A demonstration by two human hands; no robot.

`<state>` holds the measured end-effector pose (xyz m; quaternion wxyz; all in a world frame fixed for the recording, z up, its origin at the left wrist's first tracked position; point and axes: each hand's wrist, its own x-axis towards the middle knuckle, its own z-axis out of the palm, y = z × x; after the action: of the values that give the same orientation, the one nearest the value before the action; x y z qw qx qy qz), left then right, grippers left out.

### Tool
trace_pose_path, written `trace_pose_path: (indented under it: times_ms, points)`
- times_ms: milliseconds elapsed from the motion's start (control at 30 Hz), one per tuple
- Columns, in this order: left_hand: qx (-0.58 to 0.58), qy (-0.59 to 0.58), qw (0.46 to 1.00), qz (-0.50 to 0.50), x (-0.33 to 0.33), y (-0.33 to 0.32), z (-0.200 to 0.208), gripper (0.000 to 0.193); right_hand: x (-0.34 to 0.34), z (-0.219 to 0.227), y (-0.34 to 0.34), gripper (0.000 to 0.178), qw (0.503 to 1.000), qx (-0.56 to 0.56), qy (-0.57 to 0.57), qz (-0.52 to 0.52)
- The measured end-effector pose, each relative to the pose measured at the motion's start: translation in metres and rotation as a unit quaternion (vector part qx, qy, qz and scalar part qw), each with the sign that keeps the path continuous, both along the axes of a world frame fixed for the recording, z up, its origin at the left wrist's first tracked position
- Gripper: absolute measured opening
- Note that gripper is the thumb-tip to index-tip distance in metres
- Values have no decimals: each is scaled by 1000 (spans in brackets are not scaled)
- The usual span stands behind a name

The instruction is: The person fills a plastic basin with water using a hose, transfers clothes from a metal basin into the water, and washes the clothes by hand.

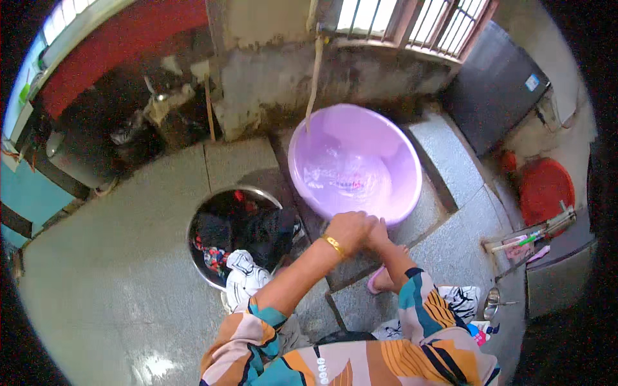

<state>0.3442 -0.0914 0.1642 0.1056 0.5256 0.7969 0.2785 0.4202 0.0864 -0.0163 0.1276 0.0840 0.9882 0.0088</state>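
Observation:
A large purple basin (pixel 353 167) with water in its bottom stands in front of me. My left hand (pixel 349 231), with a gold bracelet at its wrist, and my right hand (pixel 378 237) are pressed together at the basin's near rim. Both look closed, with their fingertips hidden, so I cannot tell whether they grip the rim, each other or something small. Left of the basin is a round metal tub (pixel 194 241) of dark clothes (pixel 241 225). A white cloth with black lines (pixel 248 276) hangs over its near edge.
A pale hose (pixel 317 71) runs down the wall into the basin. Raised stone slabs (pixel 450 151) edge the floor on the right. Farther right are a red basin (pixel 547 191), a rail (pixel 531 231) and a small metal pan (pixel 492 303). A dark, cluttered alcove (pixel 154 116) lies far left.

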Motion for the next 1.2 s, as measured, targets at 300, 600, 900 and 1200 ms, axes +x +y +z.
trace_pose_path:
  times_ms: [300, 600, 900, 1200]
  points:
    - [-73, 9, 996, -47, -1, 7, 0, 21, -47, -17, -46, 40, 998, -16, -16, 56]
    - [-104, -39, 993, -38, -4, -13, 45, 12, -55, -28, -92, 35, 997, -4, -50, 58]
    - [-120, -89, 989, -10, 6, 6, 16, 15, -84, -6, -91, 33, 975, -170, 107, 95]
    - [213, -20, 954, 211, -34, -22, 41, 10, -167, 56, -260, 91, 902, -256, 135, 321]
